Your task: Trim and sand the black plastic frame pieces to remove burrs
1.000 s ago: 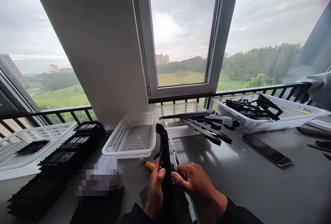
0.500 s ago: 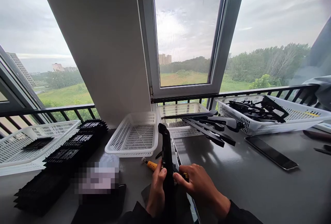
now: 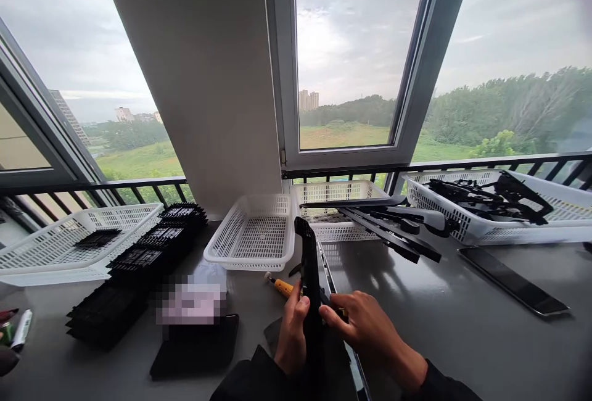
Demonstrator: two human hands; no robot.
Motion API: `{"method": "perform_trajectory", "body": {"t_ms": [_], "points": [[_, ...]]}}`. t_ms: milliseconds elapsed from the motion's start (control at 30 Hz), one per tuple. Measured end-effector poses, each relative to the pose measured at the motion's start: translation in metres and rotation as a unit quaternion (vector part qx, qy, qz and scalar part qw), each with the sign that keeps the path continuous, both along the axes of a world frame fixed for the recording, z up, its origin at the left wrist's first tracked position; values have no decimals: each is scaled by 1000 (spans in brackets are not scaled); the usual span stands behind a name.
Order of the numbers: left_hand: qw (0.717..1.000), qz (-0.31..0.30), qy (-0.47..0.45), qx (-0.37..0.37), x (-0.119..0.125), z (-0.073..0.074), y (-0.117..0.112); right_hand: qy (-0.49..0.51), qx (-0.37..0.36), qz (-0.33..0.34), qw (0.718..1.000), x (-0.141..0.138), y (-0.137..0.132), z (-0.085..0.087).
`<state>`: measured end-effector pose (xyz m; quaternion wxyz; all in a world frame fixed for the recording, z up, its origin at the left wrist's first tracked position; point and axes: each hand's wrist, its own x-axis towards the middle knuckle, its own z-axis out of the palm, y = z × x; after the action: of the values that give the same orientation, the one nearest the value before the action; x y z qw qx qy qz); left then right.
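My left hand (image 3: 292, 334) is closed around a long black plastic part (image 3: 311, 265), which stands nearly upright with its curved end at the top. My right hand (image 3: 367, 327) is closed against the other side of this part, its thumb close to the edge. A bit of yellow and black shows in the right fingers, the handle of a small tool (image 3: 343, 313) whose tip is hidden. Behind the hands lies a long narrow strip with a shiny edge (image 3: 354, 364). An orange-handled tool (image 3: 282, 287) with a round pale tip rests on the table beside the left hand.
White plastic baskets (image 3: 215, 258) line the back, under the window railing. Long black parts (image 3: 383, 231) lie across the middle one; black frames (image 3: 490, 197) fill the right one. Black grid panels (image 3: 139, 256) are stacked at left. A dark flat panel (image 3: 513, 281) lies at right.
The view has turned left, so things sit further right in it, and small items now show at the left edge. Both hands keep their hold, with little visible movement.
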<state>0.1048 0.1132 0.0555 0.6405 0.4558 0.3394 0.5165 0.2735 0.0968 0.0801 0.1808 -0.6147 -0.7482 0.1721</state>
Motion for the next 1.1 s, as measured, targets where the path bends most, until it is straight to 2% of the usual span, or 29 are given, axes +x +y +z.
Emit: {"method": "perform_trajectory", "body": {"t_ms": [300, 533, 867, 1100], "points": [[1000, -9, -19, -5, 0, 1, -3, -10, 3, 0, 1000, 2, 0, -1], [998, -27, 16, 51, 2, 4, 0, -13, -10, 3, 1000, 4, 2, -6], [999, 5, 22, 25, 0, 0, 1, 6, -20, 7, 1000, 2, 2, -2], [999, -11, 26, 26, 0, -4, 3, 11, -21, -2, 1000, 2, 1, -2]]}}
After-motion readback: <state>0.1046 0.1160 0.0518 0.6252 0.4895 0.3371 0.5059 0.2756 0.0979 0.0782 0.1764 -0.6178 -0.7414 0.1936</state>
